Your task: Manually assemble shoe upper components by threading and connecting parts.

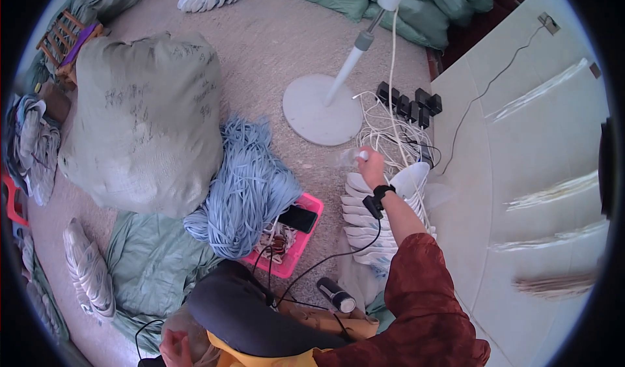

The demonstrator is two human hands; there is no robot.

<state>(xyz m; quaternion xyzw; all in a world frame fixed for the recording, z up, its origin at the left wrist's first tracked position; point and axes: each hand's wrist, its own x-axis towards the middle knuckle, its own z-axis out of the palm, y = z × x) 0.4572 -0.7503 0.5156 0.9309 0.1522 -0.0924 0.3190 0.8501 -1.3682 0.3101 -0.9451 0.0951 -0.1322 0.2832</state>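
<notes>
Piece (pixel 363 154), small and white, clamped in right hand (pixel 372 167), near fan base (pixel 309 110) and stack of white layers (pixel 369 230). Left hand (pixel 174 349) well apart, low beside knee (pixel 224 295); cannot tell if it grips anything. Left of stack: pink tray (pixel 312 231) with phone (pixel 298 218), blue cord bundle (pixel 246 184), bulging grey sack (pixel 153 126). Black adapters (pixel 415 111) beyond, on floor (pixel 267 35).
</notes>
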